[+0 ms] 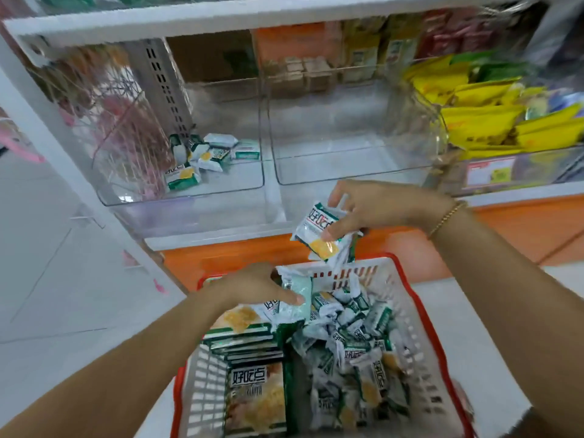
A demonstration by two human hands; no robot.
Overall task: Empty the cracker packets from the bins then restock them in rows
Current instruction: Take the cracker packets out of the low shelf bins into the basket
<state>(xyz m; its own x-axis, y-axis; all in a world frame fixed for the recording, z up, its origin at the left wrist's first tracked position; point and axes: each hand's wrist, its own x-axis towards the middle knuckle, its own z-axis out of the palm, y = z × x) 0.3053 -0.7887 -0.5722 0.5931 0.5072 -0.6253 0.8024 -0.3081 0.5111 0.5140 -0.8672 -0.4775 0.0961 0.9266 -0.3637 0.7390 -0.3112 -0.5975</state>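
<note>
A white basket with a red rim (420, 314) in front of me holds several white-and-green cracker packets (357, 343) and larger flat packs (256, 393) on its left side. My right hand (376, 207) grips a few cracker packets (322, 235) above the basket's far edge. My left hand (256, 286) reaches into the basket and holds a pale green packet (297, 298). On the shelf, the left clear bin (189, 191) has several packets (202, 156) in its left corner. The right clear bin (347, 172) holds nothing.
Yellow snack bags (486, 121) fill a bin to the right. Pink items (126, 134) sit behind the clear wall at the left. An orange shelf base (240, 254) runs below the bins. Boxes (303, 67) stand at the shelf's back.
</note>
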